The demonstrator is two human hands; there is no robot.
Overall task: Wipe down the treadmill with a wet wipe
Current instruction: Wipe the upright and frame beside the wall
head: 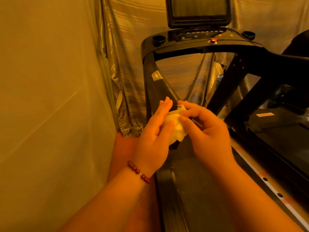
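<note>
A crumpled white wet wipe [176, 127] sits between my two hands, in front of the treadmill's left upright post [156, 84]. My left hand [154, 136] cups the wipe from the left with its fingers fairly straight and its thumb across the wipe. My right hand [207, 131] pinches the wipe's upper edge with thumb and curled fingers. The black treadmill's console [199, 37] and screen [199, 12] stand beyond, and its belt deck [284, 143] runs at the right. Part of the wipe is hidden behind my fingers.
A plain wall [50, 97] closes in on the left. A striped shiny curtain [128, 64] hangs behind the treadmill. The treadmill's side rail [168, 190] runs below my hands. A red stop button [213, 41] sits on the console, with cup holders at both ends.
</note>
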